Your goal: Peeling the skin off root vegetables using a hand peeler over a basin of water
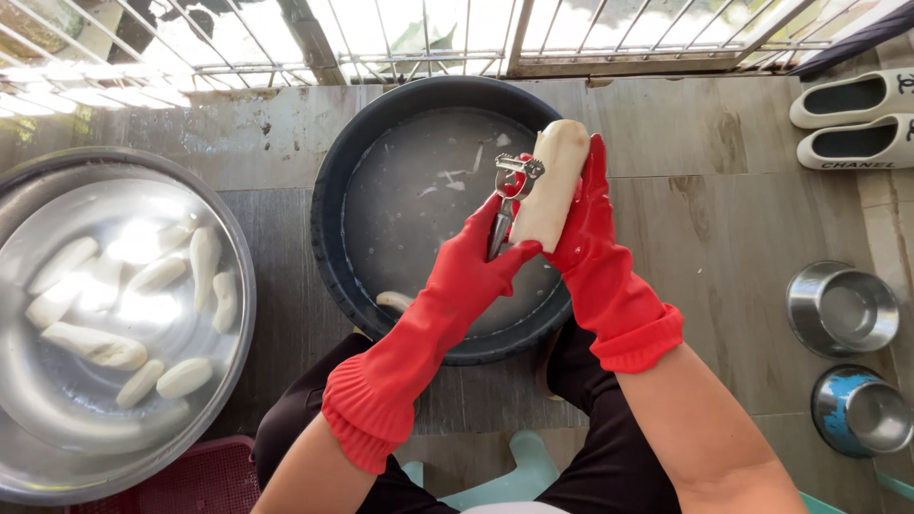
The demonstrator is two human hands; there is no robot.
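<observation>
Here, right hand (583, 224) in a red rubber glove gripping a pale peeled root (550, 183) above a dark basin (333, 190) of cloudy water, left hand (476, 262) clasping a metal peeler (509, 195) against the root, steel bowl (228, 238) of peeled roots at left.
</observation>
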